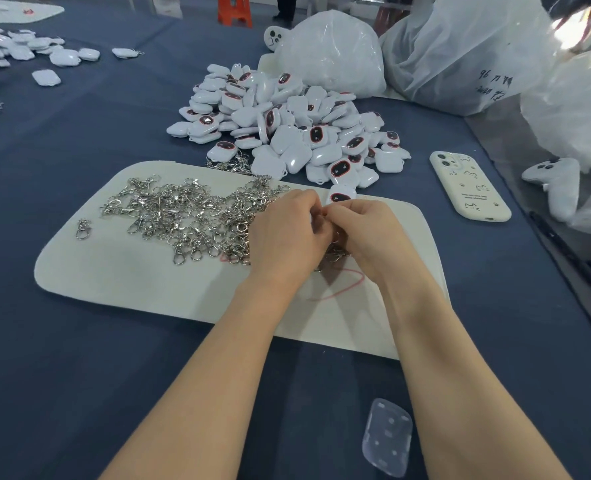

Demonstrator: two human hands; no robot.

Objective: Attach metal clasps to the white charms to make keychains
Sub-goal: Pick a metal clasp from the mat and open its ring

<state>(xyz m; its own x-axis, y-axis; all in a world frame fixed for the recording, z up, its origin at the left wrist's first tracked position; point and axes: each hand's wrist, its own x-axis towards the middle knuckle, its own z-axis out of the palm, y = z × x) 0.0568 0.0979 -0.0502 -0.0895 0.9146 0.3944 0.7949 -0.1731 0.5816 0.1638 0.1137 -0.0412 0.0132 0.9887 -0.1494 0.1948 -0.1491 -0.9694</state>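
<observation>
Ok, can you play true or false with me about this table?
1. The pile of clasps sits on the cream mat. True.
2. The phone lies left of the hands. False: it lies to their right, on the blue cloth.
3. The left hand and right hand meet over the mat, pinching a single clasp. True.
4. The white charms are packed in a box. False: they are heaped loose on the blue cloth.
</observation>
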